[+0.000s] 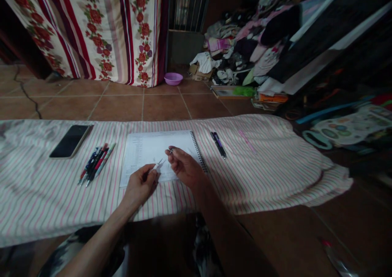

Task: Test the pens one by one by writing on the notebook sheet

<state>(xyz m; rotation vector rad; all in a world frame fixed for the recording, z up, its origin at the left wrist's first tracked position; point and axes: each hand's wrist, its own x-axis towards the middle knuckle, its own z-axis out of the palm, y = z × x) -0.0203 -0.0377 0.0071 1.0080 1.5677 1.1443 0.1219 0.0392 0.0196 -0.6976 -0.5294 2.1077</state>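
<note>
White pen piece point(156, 167) | pinched in left hand point(140, 184) | right hand point(185, 167) pinching small part point(170, 150) | notebook point(150, 146) beneath both hands

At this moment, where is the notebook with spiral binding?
In the head view, the notebook lies just left of centre, below the left hand and right hand, between the bunch of pens on the left and two dark pens on the right.

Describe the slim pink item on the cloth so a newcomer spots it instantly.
Find the striped cloth, then the spiral notebook lying on it. Right of the notebook's coiled edge lie two dark pens side by side. Further right lies the slim pink item, alone and far paler than those pens.
</note>
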